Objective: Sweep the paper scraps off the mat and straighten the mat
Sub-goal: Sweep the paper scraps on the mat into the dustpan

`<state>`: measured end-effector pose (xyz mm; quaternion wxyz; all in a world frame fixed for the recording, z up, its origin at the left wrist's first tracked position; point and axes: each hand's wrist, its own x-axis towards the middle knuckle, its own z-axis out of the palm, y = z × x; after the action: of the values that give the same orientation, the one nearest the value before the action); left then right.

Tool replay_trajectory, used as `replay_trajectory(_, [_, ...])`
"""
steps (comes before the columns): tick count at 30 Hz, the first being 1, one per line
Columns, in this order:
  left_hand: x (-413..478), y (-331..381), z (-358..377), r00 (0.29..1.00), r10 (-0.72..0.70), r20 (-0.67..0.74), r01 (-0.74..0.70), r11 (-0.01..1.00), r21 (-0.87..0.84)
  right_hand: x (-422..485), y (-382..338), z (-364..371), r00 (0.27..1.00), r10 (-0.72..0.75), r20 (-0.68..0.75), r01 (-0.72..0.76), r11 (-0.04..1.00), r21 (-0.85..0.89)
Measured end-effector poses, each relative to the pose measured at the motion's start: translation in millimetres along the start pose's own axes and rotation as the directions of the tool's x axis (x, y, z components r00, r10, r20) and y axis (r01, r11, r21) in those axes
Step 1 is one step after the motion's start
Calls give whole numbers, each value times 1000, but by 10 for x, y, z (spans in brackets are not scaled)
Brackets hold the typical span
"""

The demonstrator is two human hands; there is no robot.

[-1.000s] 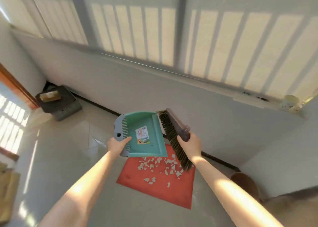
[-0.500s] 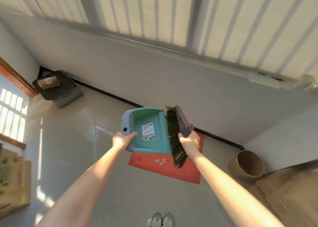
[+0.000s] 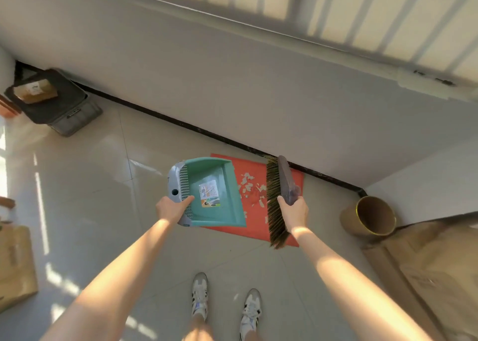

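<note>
A red mat point(image 3: 254, 227) lies on the tiled floor against the dark skirting, skewed to the wall. Several white paper scraps point(image 3: 248, 185) are strewn over its middle. My left hand point(image 3: 172, 209) grips the grey rim of a green dustpan point(image 3: 214, 193), held in the air over the mat's left part and hiding it. My right hand point(image 3: 293, 212) holds a hand brush point(image 3: 276, 198) by its grey back, bristles facing left, above the mat's right part.
A round brown bin point(image 3: 370, 215) stands right of the mat by the wall corner. Cardboard point(image 3: 426, 276) lies at the right. A dark crate point(image 3: 55, 105) with a box sits far left by the wall. A paper bag point(image 3: 15, 260) is at the left edge. My shoes point(image 3: 225, 304) are below.
The view has tilted down and pulled back; my shoes now show. Both hands with dustpan and brush have stayed over the mat, and more scraps show between them than half a second ago.
</note>
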<state>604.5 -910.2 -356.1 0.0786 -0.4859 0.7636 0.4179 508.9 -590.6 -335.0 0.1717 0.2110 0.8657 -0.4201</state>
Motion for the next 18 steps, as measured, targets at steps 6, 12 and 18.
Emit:
replay_trajectory(6, [514,-94,47,998,-52,44,48,996,79,142,156,478,992,110,-55,-107,993,57])
replay_trajectory(12, [1295,-457,434,994,-79,73,67,985,160,448,442,1182,978,180,-109,-180,984,5])
replay_trajectory(18, [2320,-1026,1328,997,-42,70,34,993,112,1286,1308,1870,980,142,-142,-159,981,-109])
